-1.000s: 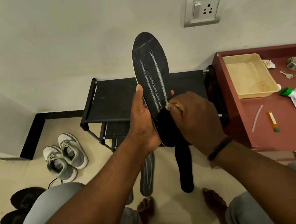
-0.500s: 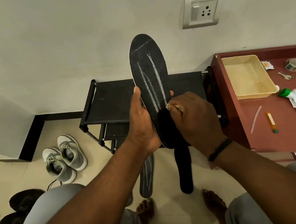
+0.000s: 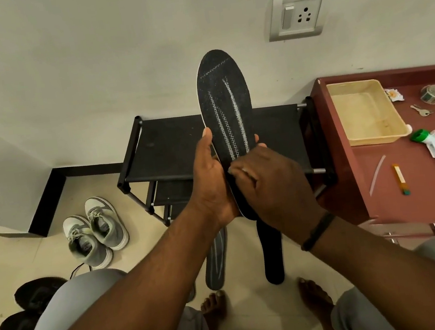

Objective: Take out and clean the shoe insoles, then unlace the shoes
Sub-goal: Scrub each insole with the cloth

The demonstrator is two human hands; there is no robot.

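Observation:
My left hand [image 3: 212, 176] grips a black insole [image 3: 223, 100] by its edge and holds it upright in front of the wall, stitched lines facing me. My right hand [image 3: 274, 185] lies over the insole's lower half. Its fingers are curled and press what looks like a dark cloth against the surface; the hand hides most of it. On the floor below lie a grey ribbed insole [image 3: 216, 262] and a black insole [image 3: 272, 254]. A pair of grey sneakers [image 3: 95, 230] with laces stands at the left. A black pair of shoes [image 3: 28, 309] sits beside my left knee.
A black shoe rack [image 3: 170, 149] stands against the wall behind the insole. To the right is a red-brown table [image 3: 408, 195] with a beige tray [image 3: 367, 134], keys, a tape roll, a tube and small items. My bare feet rest on the tiled floor.
My right hand's fingers slid slightly left and down across the insole, covering more of the dark cloth. My left hand keeps the same grip.

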